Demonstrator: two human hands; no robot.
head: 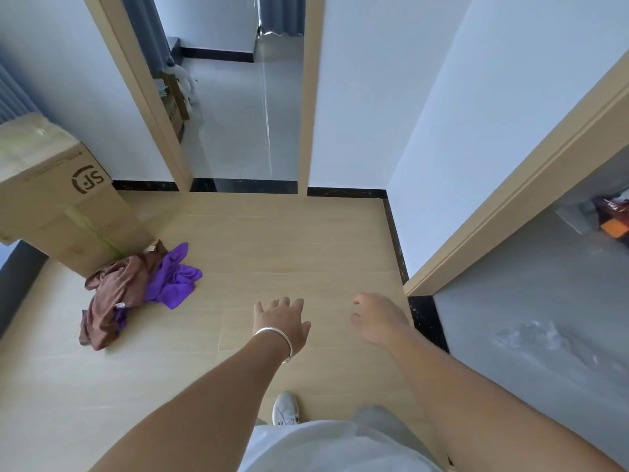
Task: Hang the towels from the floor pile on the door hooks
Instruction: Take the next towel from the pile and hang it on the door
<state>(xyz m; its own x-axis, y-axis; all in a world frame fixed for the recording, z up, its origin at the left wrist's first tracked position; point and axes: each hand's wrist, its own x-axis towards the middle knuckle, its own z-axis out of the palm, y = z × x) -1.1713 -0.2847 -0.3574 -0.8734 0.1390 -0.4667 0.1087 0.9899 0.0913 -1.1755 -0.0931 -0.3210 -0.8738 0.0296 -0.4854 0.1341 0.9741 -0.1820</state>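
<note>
Brown-purple towels (136, 291) left of left hand (282, 325)

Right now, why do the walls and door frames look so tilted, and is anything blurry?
Head view: the wide lens bends the door frame and splays the walls outward; even daylight, soft shadows; glare streaks the far floor; the towels look sharp, the edges smear.

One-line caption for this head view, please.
Both empty hands, left hand and right hand, reach over pale wood floor toward crumpled brown towel and purple towel beside cardboard box.
</note>
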